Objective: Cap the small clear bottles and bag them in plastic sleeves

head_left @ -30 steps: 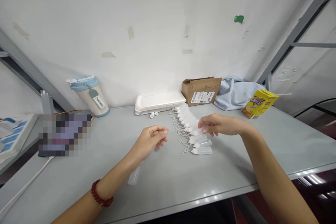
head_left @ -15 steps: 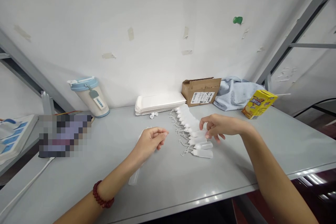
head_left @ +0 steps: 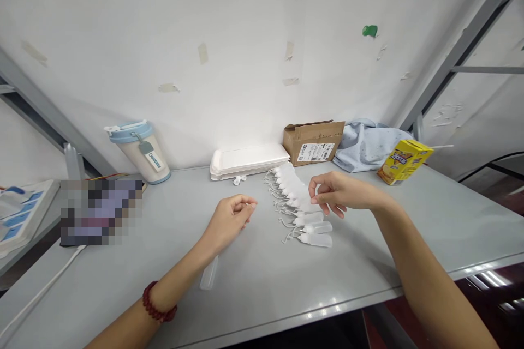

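Note:
Small translucent squeeze bottles point(head_left: 315, 240) with thin white tethered caps lie side by side in a row on the grey table. At the right side of that row is my right hand point(head_left: 341, 192). Its thumb and forefinger close at the base end of one bottle, while the other fingers curl loosely. Left of the row, my left hand point(head_left: 229, 223) hovers with thumb and fingertips pinched together; whatever is between them, if anything, is hidden. A separate clear plastic tube or bottle point(head_left: 208, 275) lies partly under my left forearm.
Small white caps point(head_left: 238, 180) lie before a stack of white flat boxes point(head_left: 249, 161). Behind stand a cardboard box point(head_left: 313, 144), a blue cloth point(head_left: 364, 144) and a yellow carton point(head_left: 403, 162). A tumbler point(head_left: 141, 152) and a blurred-out phone point(head_left: 104, 210) are on the left.
My right hand has shifted slightly left and away from me, its thumb and forefinger drawing together; a bottle there has moved up against the row. My left hand has moved slightly left.

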The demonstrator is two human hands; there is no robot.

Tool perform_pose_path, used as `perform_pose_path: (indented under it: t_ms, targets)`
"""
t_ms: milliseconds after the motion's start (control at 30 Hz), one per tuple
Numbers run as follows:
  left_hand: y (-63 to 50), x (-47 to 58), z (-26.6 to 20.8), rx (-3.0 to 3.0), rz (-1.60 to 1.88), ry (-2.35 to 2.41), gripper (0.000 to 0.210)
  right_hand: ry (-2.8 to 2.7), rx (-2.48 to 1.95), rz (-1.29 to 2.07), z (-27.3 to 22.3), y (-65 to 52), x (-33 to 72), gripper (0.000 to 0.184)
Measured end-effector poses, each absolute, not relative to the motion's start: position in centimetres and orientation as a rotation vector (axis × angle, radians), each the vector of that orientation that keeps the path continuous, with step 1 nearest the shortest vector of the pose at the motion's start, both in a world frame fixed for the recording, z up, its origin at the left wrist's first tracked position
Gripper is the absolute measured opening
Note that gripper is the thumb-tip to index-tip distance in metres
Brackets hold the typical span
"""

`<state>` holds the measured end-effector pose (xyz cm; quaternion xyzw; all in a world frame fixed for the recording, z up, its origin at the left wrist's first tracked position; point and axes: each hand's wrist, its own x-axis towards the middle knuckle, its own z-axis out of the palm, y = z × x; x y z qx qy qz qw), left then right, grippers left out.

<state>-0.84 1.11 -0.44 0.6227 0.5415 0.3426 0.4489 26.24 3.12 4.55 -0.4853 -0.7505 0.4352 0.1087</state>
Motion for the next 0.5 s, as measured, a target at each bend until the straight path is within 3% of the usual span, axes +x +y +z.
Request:
perform_pose_path:
  t_ms: [133,267,500]
  targets:
    - [3.4,-2.6,-0.6,1.913,0.958,1.674,0.020,-2.208,-1.331,1.273,4.3,2.8,25.1,0.017]
    - [7.3,-4.3,-1.0,2.193,0.678,1.912,0.022,-2.233,-1.275,1.269,3.7,2.6,23.9,0.013]
    - [11.4,-4.5,-1.6,2.439,0.399,1.623,0.026,-2.222,-1.209,1.288,2.7,2.4,22.6,0.013]
